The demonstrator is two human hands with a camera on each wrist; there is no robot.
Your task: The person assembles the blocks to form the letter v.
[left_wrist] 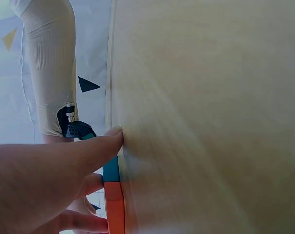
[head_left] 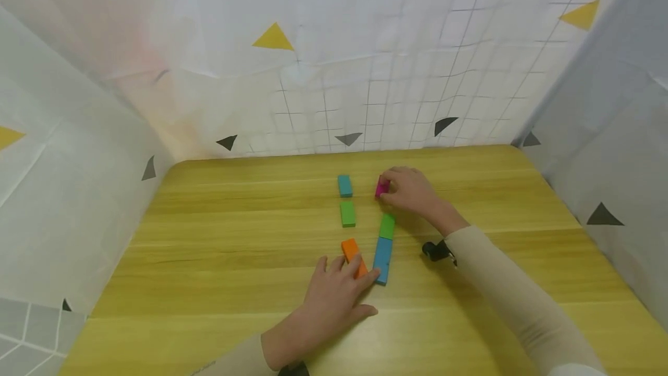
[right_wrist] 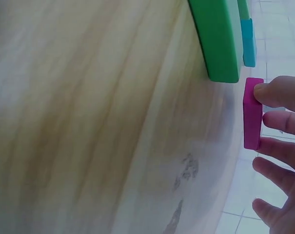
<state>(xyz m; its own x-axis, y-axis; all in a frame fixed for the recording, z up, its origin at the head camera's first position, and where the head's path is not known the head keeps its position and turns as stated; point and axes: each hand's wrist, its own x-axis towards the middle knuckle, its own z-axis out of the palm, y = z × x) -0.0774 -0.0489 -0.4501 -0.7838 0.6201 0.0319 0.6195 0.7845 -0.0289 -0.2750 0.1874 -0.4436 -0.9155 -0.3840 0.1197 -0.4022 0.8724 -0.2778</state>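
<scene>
My right hand pinches a magenta block between thumb and fingers, behind the right-hand row at the far side of the table. That row has a green block with blue in front of it. My left hand lies with fingers spread over an orange block. Its index fingertip is right at the near part of the blue, and its thumb points out to the right. In the left wrist view the orange block shows beyond the thumb, partly behind the fingers.
Left of the right-hand row stand a teal block and, nearer, another green block. The wooden table is enclosed by white sheeting at the back and sides. A small black wrist camera hangs under the right forearm.
</scene>
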